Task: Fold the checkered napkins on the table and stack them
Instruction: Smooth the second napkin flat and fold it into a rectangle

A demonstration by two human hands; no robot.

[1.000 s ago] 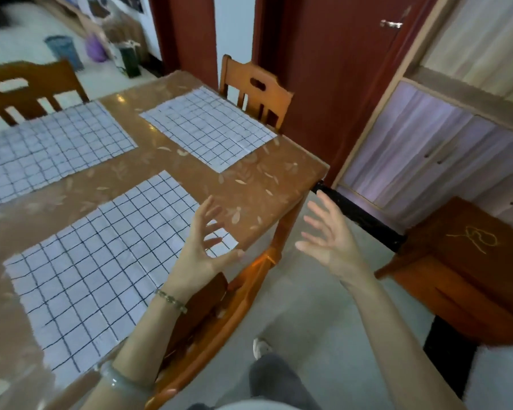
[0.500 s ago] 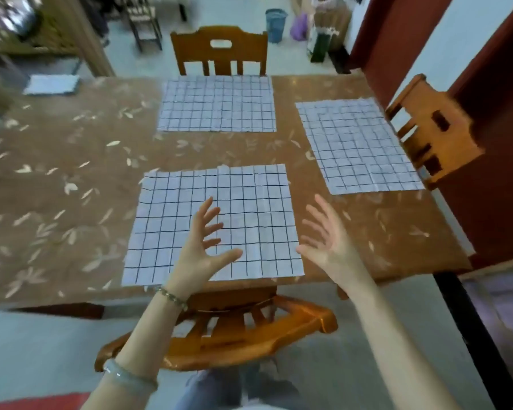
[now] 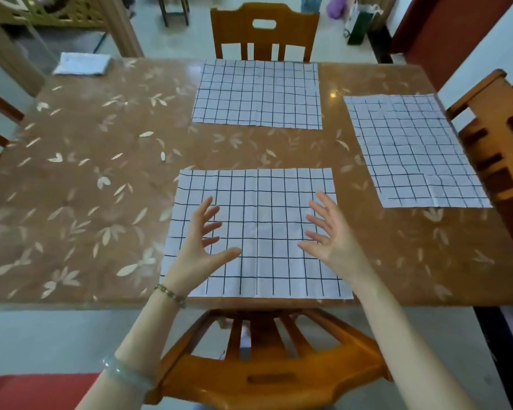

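Observation:
Three white napkins with a dark grid lie flat and unfolded on the brown leaf-patterned table (image 3: 80,179). The nearest napkin (image 3: 258,202) lies at the front edge, straight before me. A second napkin (image 3: 256,94) lies at the far edge, and a third napkin (image 3: 412,149) lies on the right side. My left hand (image 3: 203,247) and my right hand (image 3: 329,241) hover over the near napkin with fingers spread, palms facing each other, holding nothing.
A wooden chair (image 3: 267,368) is tucked under the front edge below my arms. Another chair (image 3: 264,31) stands at the far side and a third chair (image 3: 498,128) at the right. A folded white cloth (image 3: 82,63) lies at the table's far left corner.
The view has swung left from the table's right corner to face the table squarely. My hands keep their spread pose and are now over the near napkin.

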